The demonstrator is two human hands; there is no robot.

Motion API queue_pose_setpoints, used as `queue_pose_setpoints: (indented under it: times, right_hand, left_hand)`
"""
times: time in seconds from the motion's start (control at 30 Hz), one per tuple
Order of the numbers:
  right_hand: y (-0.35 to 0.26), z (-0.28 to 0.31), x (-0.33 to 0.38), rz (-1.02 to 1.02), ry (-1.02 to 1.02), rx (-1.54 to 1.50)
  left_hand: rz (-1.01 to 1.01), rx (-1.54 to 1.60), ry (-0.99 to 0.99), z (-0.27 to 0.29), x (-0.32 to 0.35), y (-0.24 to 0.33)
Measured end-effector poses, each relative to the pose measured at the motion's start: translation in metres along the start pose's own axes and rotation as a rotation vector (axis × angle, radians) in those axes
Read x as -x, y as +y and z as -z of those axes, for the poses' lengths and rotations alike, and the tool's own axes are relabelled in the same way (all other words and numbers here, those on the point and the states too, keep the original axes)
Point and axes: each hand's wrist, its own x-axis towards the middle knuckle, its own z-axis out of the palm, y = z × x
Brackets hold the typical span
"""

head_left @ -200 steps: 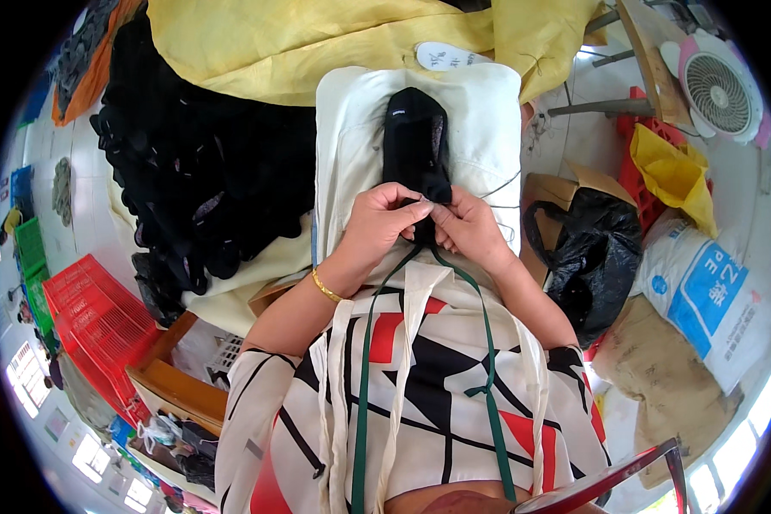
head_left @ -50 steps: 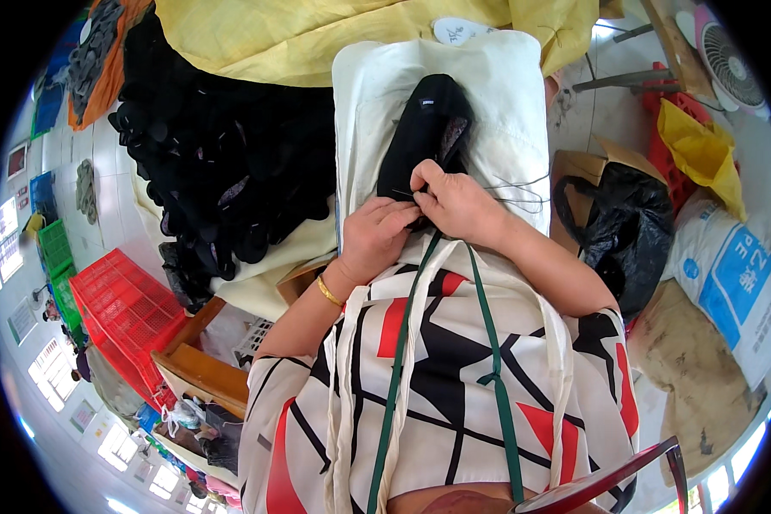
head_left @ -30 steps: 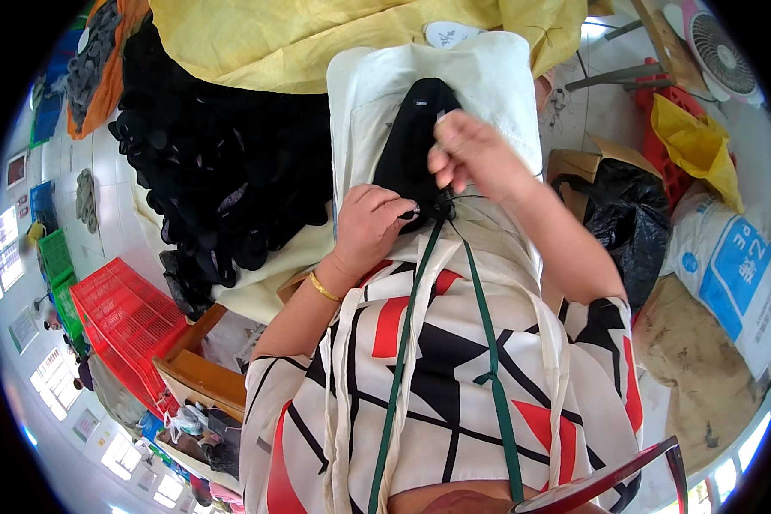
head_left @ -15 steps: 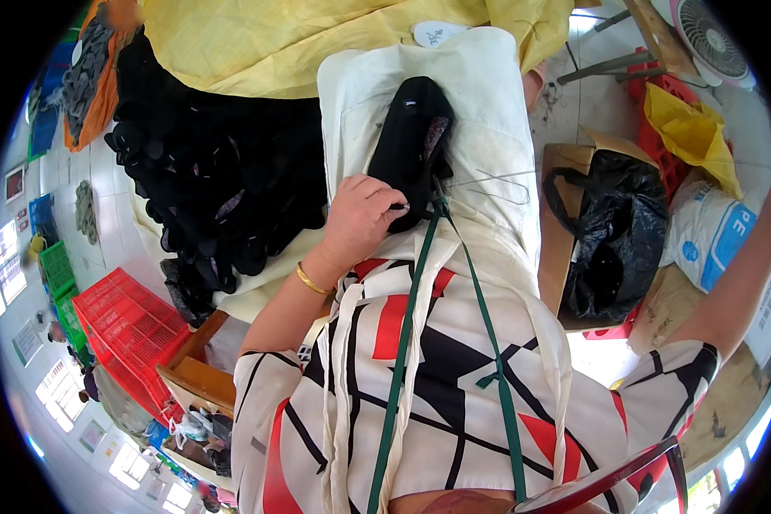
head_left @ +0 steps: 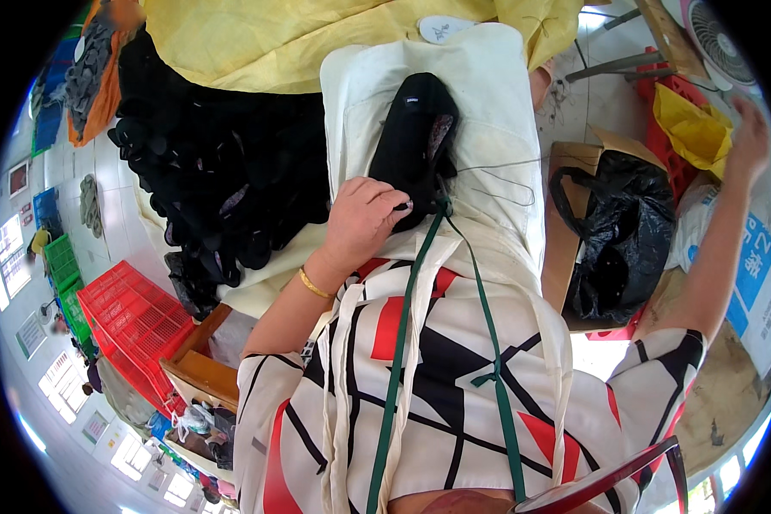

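A black cloth shoe with a small light tag and a patterned lining lies on the white cloth over my lap. My left hand is closed on its near end, thumb and fingers pinching the edge. A thin dark thread runs from the shoe's right side across the cloth; a loose loop of it lies lower down. Far out to the right, my right hand is raised with the arm stretched, near the fan; its fingers are blurred. A green cord from my neck reaches down beside the shoe.
A pile of black shoes lies to the left, with a yellow cloth beyond. On the right stand a carton with a black plastic bag, a white sack and a fan. A red crate sits at left.
My right hand has swung upward and away, from beside the white sack to near the fan. The left hand and the shoe have stayed in place.
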Motion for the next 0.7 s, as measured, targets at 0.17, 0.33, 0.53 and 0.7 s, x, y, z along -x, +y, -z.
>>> queue_pose_setpoints:
  times: [0.17, 0.33, 0.53, 0.7]
  right_hand:
    - [-0.102, -0.083, 0.131, -0.435, -0.585, -0.794]
    - [-0.214, -0.082, 0.249, -0.299, -1.321, -0.954]
    - [-0.242, -0.086, 0.295, 0.261, -1.28, -0.782]
    - [-0.24, -0.088, 0.298, 0.314, -1.304, -0.765]
  left_hand:
    - [0.068, -0.053, 0.051, 0.0, 0.001, 0.009]
    - [0.031, -0.067, 0.043, -0.003, 0.001, 0.006]
    - [-0.021, -0.031, 0.109, -0.009, 0.01, -0.002]
    - [-0.02, -0.029, 0.138, -0.012, 0.014, -0.005]
